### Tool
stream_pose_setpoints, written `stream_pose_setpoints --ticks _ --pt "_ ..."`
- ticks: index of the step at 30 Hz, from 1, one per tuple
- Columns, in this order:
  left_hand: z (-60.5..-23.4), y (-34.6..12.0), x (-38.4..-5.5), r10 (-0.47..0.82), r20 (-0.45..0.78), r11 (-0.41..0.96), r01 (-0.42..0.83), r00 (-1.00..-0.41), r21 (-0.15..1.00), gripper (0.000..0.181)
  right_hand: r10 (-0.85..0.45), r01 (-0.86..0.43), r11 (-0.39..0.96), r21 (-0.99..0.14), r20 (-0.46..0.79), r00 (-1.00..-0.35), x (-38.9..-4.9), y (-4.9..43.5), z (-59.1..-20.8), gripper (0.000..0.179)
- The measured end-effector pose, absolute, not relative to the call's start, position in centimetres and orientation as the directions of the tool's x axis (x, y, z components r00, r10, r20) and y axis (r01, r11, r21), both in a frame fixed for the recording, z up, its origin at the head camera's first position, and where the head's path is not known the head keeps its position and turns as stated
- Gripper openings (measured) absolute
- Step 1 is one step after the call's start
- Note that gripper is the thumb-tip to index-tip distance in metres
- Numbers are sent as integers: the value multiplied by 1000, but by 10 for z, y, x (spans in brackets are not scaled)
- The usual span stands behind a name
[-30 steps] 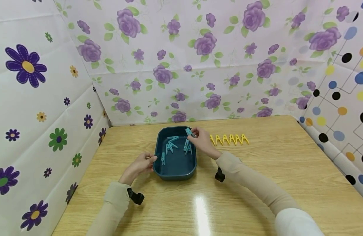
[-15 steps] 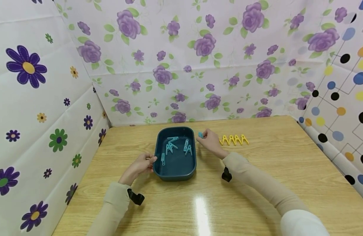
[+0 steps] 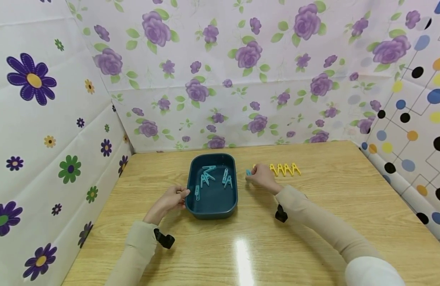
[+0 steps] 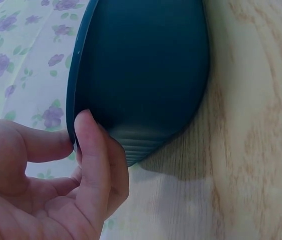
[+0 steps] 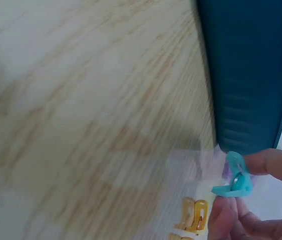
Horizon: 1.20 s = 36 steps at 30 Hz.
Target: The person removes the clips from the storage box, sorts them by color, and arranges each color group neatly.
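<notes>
A dark teal plastic basin (image 3: 211, 215) stands on the table, and my left hand (image 3: 170, 198) pinches its left rim between thumb and fingers. Several light blue clothespins (image 3: 225, 176) lie scattered inside it. Just right of the basin, my right hand (image 3: 263, 178) holds another light blue clothespin (image 5: 239, 179) between thumb and fingertips, low near the tabletop. In the right wrist view its handles are spread apart at an angle. Beyond that hand, yellow clothespins (image 3: 294, 169) stand in a row; the hand hides part of the row.
The wooden table (image 3: 330, 198) reaches up to a floral sheet (image 3: 248, 99) at the back. Patterned sheets also border the left and right sides. Black cameras (image 3: 164, 239) are strapped to both wrists.
My right hand has carried the light blue clothespin out from above the basin, rightward and down beside the yellow row. My left hand has stayed on the rim.
</notes>
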<state>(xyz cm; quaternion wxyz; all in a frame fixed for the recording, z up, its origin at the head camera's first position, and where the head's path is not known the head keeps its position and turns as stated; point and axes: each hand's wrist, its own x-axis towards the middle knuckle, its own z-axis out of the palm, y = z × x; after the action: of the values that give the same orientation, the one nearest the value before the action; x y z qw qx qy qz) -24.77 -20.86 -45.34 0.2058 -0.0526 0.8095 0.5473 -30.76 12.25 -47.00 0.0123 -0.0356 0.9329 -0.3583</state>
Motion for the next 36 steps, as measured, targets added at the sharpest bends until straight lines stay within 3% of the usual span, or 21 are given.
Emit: stream_pose_setpoints --ticks 7,18,36 --pt "-455 -209 -248 143 -396 397 -313 -907 863 28 -117 -53 784 -618 -64 -991 -304 126 -476 50" --pt "-456 -210 -249 146 -402 401 -317 -904 859 29 -124 -25 837 -547 -144 -982 -305 125 -482 48" --pt "-454 -212 -247 169 -394 364 -315 -903 876 30 -168 -35 796 -604 -165 -972 -302 126 -477 52"
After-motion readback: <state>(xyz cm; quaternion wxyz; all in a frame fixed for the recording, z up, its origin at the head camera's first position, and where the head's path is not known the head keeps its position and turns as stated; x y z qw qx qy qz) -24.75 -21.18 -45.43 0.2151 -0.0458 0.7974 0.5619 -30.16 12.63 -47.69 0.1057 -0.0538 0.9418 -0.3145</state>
